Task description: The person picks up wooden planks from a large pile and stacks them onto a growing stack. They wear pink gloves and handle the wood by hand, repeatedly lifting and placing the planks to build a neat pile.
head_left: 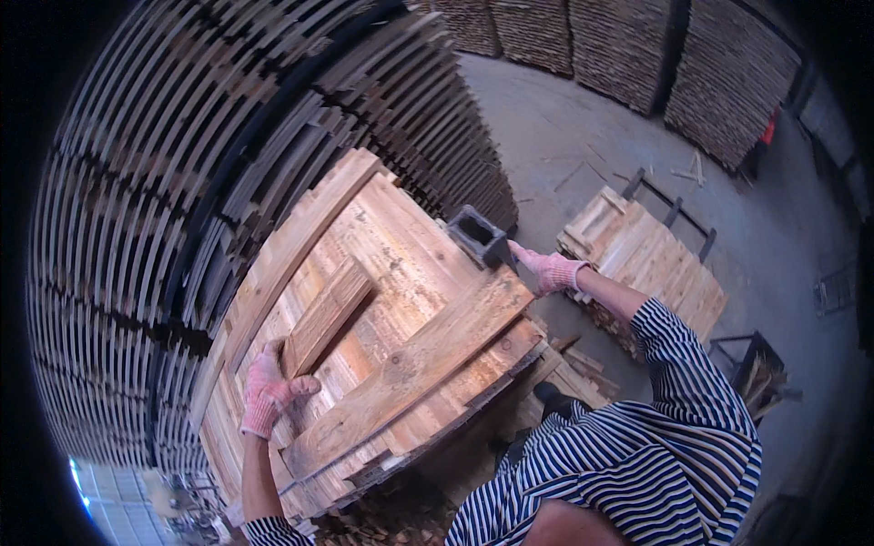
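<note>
My left hand [266,393], in a pink and white knit glove, grips the near end of a short, thick wooden board [330,317] between thumb and fingers. This board lies at a slant over a stack of planks [414,246]. My right hand [552,271], gloved alike, reaches to the stack's right corner with fingers stretched out. Its fingertips are beside a hollow square metal post [479,235] and near the end of a long crosswise board [419,364]; whether they touch either is unclear. Another long board [296,246] lies across the stack's far left side.
Tall racks of stacked slats [118,227] rise close on the left. More slat stacks [619,45] stand along the back. A lower plank pile [651,259] sits on the right, beside a dark metal frame [675,214]. Scrap wood [760,387] fills a stand at lower right.
</note>
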`<state>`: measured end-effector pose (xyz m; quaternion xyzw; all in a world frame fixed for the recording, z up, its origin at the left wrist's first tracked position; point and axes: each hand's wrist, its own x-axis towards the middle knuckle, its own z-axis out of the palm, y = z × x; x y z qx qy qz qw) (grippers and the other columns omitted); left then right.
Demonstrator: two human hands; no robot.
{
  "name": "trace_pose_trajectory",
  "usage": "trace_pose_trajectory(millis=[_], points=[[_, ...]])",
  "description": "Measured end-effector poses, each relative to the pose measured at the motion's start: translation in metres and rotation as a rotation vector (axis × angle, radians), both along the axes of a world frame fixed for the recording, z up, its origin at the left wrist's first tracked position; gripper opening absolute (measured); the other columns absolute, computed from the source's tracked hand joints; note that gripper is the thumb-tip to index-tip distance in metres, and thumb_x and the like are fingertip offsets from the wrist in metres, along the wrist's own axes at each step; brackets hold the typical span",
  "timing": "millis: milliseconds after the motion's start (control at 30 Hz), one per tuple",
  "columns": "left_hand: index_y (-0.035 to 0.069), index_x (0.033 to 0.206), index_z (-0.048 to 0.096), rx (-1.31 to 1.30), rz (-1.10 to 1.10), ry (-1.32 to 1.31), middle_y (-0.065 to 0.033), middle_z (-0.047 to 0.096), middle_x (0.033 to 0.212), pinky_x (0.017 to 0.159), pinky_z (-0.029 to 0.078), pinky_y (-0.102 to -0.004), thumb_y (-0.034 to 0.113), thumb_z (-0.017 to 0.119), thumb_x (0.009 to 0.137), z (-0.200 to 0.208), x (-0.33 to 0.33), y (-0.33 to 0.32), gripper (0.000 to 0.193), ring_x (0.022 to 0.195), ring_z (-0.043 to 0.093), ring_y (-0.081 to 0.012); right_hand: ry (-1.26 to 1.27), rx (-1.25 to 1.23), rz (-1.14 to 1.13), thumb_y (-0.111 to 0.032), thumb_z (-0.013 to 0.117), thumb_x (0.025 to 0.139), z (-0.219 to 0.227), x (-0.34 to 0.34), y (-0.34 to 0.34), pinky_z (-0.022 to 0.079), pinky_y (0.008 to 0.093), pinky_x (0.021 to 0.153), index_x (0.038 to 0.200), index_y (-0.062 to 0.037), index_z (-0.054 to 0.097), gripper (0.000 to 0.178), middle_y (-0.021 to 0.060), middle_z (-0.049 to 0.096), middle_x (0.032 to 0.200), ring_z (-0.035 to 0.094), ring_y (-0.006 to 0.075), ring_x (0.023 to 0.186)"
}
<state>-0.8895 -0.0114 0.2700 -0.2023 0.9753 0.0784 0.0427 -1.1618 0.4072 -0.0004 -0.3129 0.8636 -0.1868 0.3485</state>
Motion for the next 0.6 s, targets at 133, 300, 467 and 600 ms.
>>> trace_pose_trajectory(millis=[133, 300, 467, 600], points=[[-0.002, 0.136, 0.055, 0.109, -0.007, 0.066, -0.0204, 0.07, 0.119, 0.097, 0.053, -0.0398, 0.051, 0.099, 0.04, 0.017, 0.002, -0.007, 0.117, 0.112, 0.067, -0.0337, 0.105, -0.028, -0.012, -0.015, 0.086, 0.072, -0.014, -0.007, 0.006, 0.048, 0.0431, 0.106, 0.161, -0.0222, -0.011, 0.132, 0.0216, 0.031, 0.161, 0.055, 0.0396, 0.13], [-0.003, 0.135, 0.055, 0.001, 0.058, 0.103, -0.0185, 0.071, 0.113, 0.094, 0.053, -0.0371, 0.045, 0.099, 0.049, 0.06, 0.01, -0.002, 0.108, 0.107, 0.069, -0.0293, 0.111, -0.219, -0.15, -0.017, 0.084, 0.071, -0.027, -0.013, 0.027, 0.045, 0.0403, 0.109, 0.161, -0.0165, -0.008, 0.129, 0.0259, 0.033, 0.159, 0.052, 0.0385, 0.133], [-0.006, 0.136, 0.051, 0.288, 0.174, 0.171, -0.0184, 0.068, 0.112, 0.09, 0.054, -0.0352, 0.051, 0.091, 0.066, 0.087, 0.01, 0.024, 0.099, 0.098, 0.067, -0.0257, 0.201, -0.407, -0.598, -0.019, 0.081, 0.076, -0.007, -0.008, 0.05, 0.047, 0.041, 0.106, 0.161, -0.0088, 0.015, 0.108, 0.0257, 0.049, 0.147, 0.056, 0.0374, 0.128], [0.003, 0.141, 0.045, 0.635, 0.256, 0.162, -0.0036, 0.059, 0.096, 0.065, 0.051, -0.0284, 0.063, 0.073, 0.084, 0.08, -0.015, 0.054, 0.087, 0.071, 0.056, -0.0116, 0.147, -0.756, -0.864, -0.022, 0.073, 0.09, 0.021, 0.01, 0.049, 0.054, 0.0326, 0.088, 0.159, -0.0075, 0.025, 0.085, 0.0174, 0.058, 0.132, 0.064, 0.0234, 0.108]])
